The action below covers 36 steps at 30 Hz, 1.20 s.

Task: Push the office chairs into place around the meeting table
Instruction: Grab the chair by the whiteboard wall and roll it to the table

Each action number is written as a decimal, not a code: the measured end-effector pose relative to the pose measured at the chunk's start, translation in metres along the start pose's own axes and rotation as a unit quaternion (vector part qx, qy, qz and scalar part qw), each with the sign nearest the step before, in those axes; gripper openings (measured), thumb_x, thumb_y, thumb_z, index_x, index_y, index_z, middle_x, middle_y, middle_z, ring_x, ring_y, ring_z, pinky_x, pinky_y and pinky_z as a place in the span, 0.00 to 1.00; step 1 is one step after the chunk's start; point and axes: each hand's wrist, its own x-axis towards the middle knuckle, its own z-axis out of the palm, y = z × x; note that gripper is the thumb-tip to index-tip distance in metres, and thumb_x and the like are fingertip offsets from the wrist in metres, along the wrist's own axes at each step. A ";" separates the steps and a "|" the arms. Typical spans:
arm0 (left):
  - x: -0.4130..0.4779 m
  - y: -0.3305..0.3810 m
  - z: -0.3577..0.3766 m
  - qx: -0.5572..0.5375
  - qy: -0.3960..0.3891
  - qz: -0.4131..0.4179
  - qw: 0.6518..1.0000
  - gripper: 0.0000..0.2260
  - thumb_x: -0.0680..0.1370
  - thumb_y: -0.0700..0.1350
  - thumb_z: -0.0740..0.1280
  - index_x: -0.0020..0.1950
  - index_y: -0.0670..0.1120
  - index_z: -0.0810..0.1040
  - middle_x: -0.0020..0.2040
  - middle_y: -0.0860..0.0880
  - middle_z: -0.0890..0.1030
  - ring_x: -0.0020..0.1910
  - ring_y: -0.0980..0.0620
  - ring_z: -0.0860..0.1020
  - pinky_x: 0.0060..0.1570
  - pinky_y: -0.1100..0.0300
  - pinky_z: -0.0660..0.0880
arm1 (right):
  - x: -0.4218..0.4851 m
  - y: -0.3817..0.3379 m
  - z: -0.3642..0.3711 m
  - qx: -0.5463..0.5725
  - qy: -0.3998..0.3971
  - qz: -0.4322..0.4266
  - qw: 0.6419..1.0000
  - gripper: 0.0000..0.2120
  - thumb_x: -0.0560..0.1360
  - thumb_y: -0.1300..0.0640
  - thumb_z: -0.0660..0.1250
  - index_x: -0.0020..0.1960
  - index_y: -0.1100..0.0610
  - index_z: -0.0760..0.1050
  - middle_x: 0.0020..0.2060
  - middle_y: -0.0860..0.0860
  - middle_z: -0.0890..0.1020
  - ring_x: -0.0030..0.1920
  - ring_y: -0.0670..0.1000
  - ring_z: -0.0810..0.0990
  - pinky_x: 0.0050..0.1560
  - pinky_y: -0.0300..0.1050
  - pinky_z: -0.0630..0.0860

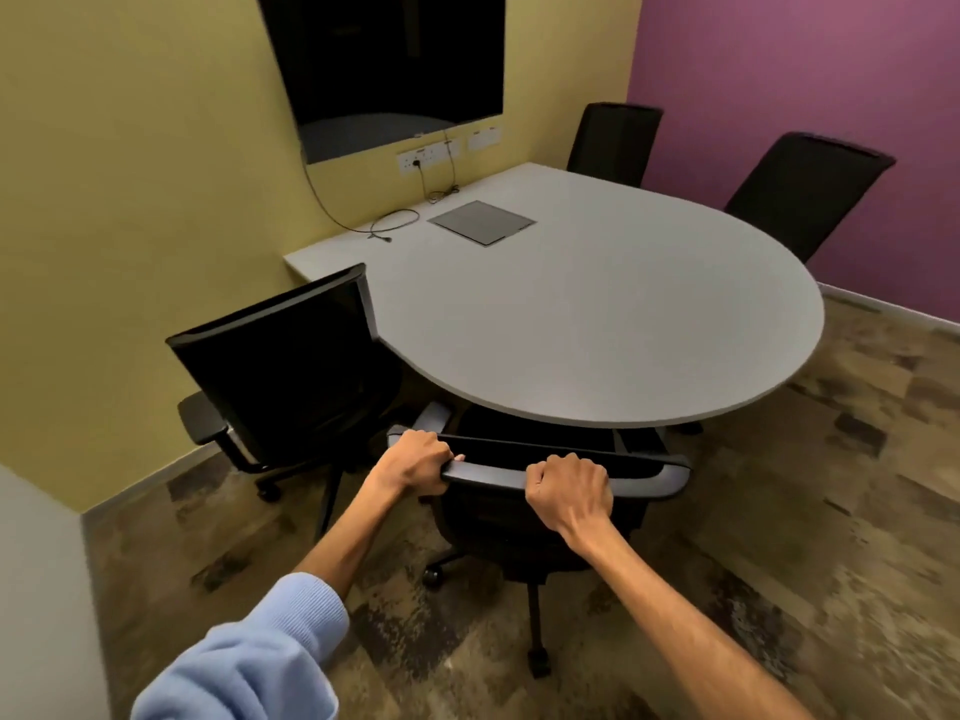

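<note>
1. Head view: the near office chair (519, 537) stands directly ahead of the person, at the rounded end of the meeting table (597, 314). Its seat is already tucked beneath the tabletop edge, and its top rail (493, 472) runs left to right, crosswise to the push direction.
2. Head view: the left hand (415, 462) is clenched on the rail's left end and the right hand (569, 491) on its middle-right part. Both have their fingers curled fully round the rail, no gap showing. The two hands are about equally far forward, so the push looks likely to go straight in.
3. Head view: a second chair (280, 366) stands to the left, just beside the held one and angled against the table's side. Two more, the far corner chair (613, 142) and the right-hand chair (805, 189), sit along the purple wall side.
4. Judgement: little travel is left for the held chair; its armrest (434, 418) nearing the second chair is the thing to watch.
</note>
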 end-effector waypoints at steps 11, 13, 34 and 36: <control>0.040 -0.063 0.006 0.005 -0.006 0.069 0.998 0.11 0.68 0.51 0.64 0.39 0.46 0.82 0.38 0.44 0.83 0.40 0.41 0.80 0.37 0.55 0.72 | 0.032 -0.047 0.016 -0.035 0.014 0.089 0.995 0.22 0.72 0.51 0.50 0.20 0.54 0.60 0.16 0.48 0.62 0.17 0.50 0.66 0.20 0.40 0.62; 0.041 -0.076 0.008 -0.008 0.003 0.079 0.997 0.12 0.69 0.52 0.64 0.41 0.46 0.82 0.39 0.43 0.83 0.41 0.40 0.80 0.38 0.54 0.73 | 0.034 -0.062 0.021 -0.041 0.017 0.106 0.993 0.23 0.73 0.51 0.52 0.20 0.54 0.61 0.16 0.49 0.64 0.18 0.51 0.68 0.21 0.40 0.60; 0.056 -0.115 0.030 -0.071 0.155 0.087 0.982 0.04 0.68 0.45 0.70 0.34 0.48 0.79 0.24 0.50 0.78 0.23 0.48 0.77 0.27 0.60 0.61 | 0.066 -0.098 0.040 -0.091 0.090 0.151 0.980 0.25 0.73 0.50 0.51 0.19 0.57 0.63 0.15 0.49 0.65 0.17 0.51 0.63 0.24 0.38 0.55; 0.061 -0.119 0.033 -0.069 0.162 0.094 0.980 0.03 0.68 0.45 0.70 0.37 0.47 0.79 0.25 0.49 0.79 0.24 0.47 0.78 0.27 0.59 0.63 | 0.070 -0.098 0.040 -0.084 0.084 0.150 0.982 0.25 0.73 0.50 0.51 0.19 0.57 0.63 0.15 0.49 0.65 0.17 0.51 0.65 0.23 0.38 0.59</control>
